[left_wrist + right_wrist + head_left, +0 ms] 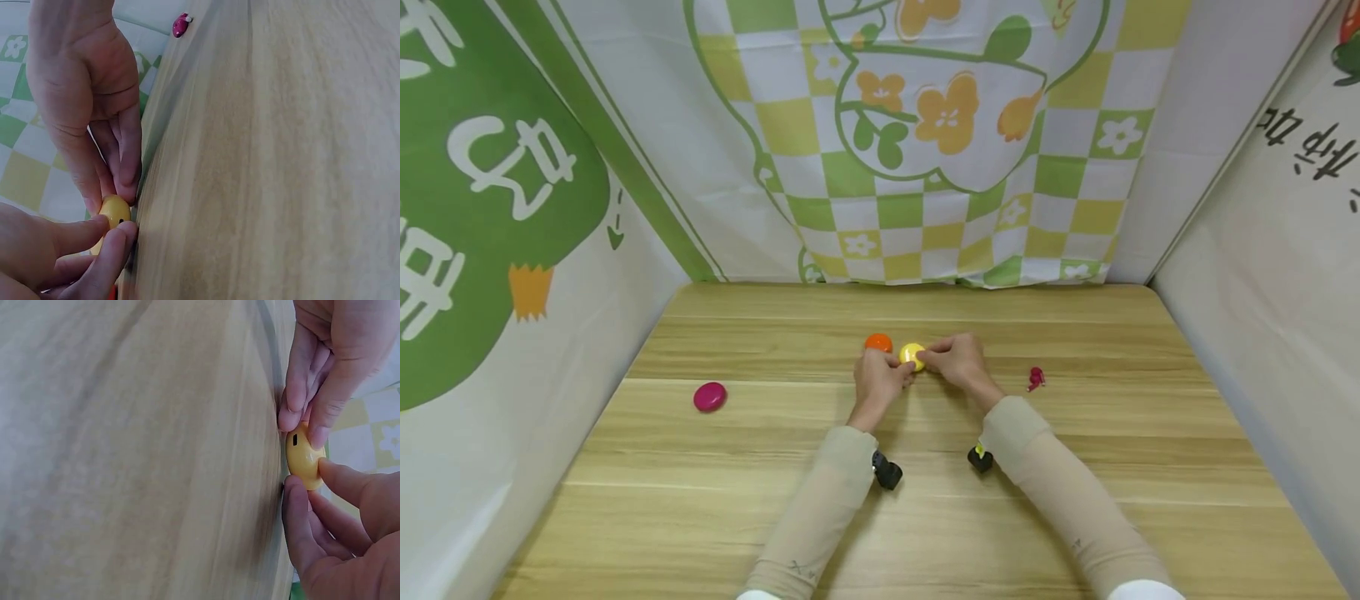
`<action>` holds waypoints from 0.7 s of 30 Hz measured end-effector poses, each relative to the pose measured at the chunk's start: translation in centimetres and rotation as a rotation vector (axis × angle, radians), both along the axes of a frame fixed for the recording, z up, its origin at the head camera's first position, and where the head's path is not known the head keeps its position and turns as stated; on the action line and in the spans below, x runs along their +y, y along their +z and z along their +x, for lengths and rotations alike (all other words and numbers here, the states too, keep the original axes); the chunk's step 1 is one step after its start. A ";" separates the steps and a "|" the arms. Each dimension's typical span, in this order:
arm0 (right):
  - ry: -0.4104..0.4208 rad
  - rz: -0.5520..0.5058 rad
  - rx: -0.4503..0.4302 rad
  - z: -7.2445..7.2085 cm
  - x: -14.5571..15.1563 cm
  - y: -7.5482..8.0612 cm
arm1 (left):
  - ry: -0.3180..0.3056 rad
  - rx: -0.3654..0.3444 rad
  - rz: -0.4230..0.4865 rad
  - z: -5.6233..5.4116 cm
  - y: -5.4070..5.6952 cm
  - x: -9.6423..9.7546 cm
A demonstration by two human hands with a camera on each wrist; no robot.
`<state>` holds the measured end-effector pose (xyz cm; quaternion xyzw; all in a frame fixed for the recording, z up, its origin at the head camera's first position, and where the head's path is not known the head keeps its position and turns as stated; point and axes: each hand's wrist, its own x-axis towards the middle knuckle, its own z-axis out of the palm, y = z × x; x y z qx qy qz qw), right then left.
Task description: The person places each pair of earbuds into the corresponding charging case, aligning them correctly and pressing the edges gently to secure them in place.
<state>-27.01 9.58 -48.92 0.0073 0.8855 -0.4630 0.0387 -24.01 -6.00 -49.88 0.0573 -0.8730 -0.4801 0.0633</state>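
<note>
Yellow case (909, 353): located toward the far side of the wooden table (925, 533), a little left of the tabletop's centre line, held between my two hands. Whether its underside touches the wood, I cannot tell.

Left hand (876, 383): thumb and fingers pinch the case at its left end. Right hand (958, 362): thumb and fingers pinch the opposite end. Fingertips of the two hands are close together across the small, glossy body. A dark slot (295, 440) shows on its near side, closer to my left fingers.

Surroundings: orange case (877, 342) just left of the yellow one, partly hidden behind my left hand. Pink case (710, 397) well apart, further left, lying flat. Pink earbuds (1036, 378) lie on the wood to the right of my right hand.

Worn: light sleeves (842, 475) on both arms, a black device (887, 472) at each wrist. Backdrop: checked, flower-printed cloth (910, 212) behind the far table edge.
</note>
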 end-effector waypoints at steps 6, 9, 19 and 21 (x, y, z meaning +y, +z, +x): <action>-0.018 0.047 0.018 -0.2 -0.4 0.4 | -0.016 -0.015 -0.025 -0.2 0.3 0.2; -0.022 0.072 0.039 -0.2 -0.4 0.6 | -0.018 -0.013 -0.064 -0.3 0.5 0.3; -0.044 0.127 0.085 -0.1 -0.5 1.5 | -0.101 0.078 -0.161 -0.1 0.8 -1.3; -0.017 0.138 0.118 0.0 -0.6 2.0 | -0.116 0.081 -0.173 0.3 1.3 -2.1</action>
